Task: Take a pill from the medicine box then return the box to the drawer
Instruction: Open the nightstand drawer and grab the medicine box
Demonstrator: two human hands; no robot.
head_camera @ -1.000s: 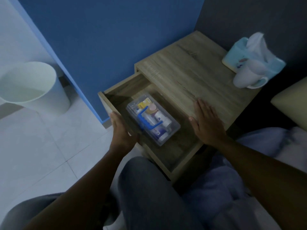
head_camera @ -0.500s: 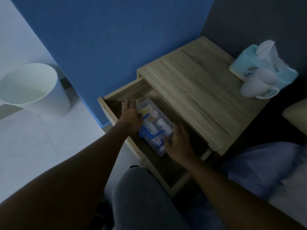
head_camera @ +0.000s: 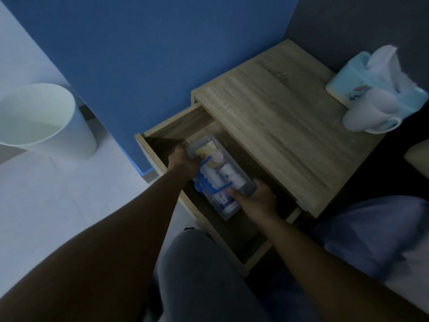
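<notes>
A clear plastic medicine box (head_camera: 218, 175) with a blue handle and several small bottles and packets inside sits in the open wooden drawer (head_camera: 176, 129) of a bedside table. My left hand (head_camera: 182, 160) grips the box's far left end, fingers curled over its edge. My right hand (head_camera: 257, 199) holds the box's near right end, thumb on the lid. Both hands are inside the drawer.
The wooden table top (head_camera: 278, 117) carries a blue tissue box (head_camera: 348, 87) and a white mug (head_camera: 369, 112) at its back right. A white waste bin (head_camera: 41, 122) stands on the tiled floor at left. A blue wall is behind. My knee (head_camera: 199, 270) is below the drawer.
Both hands went from the drawer front and table edge into the drawer and closed on the two ends of the medicine box.
</notes>
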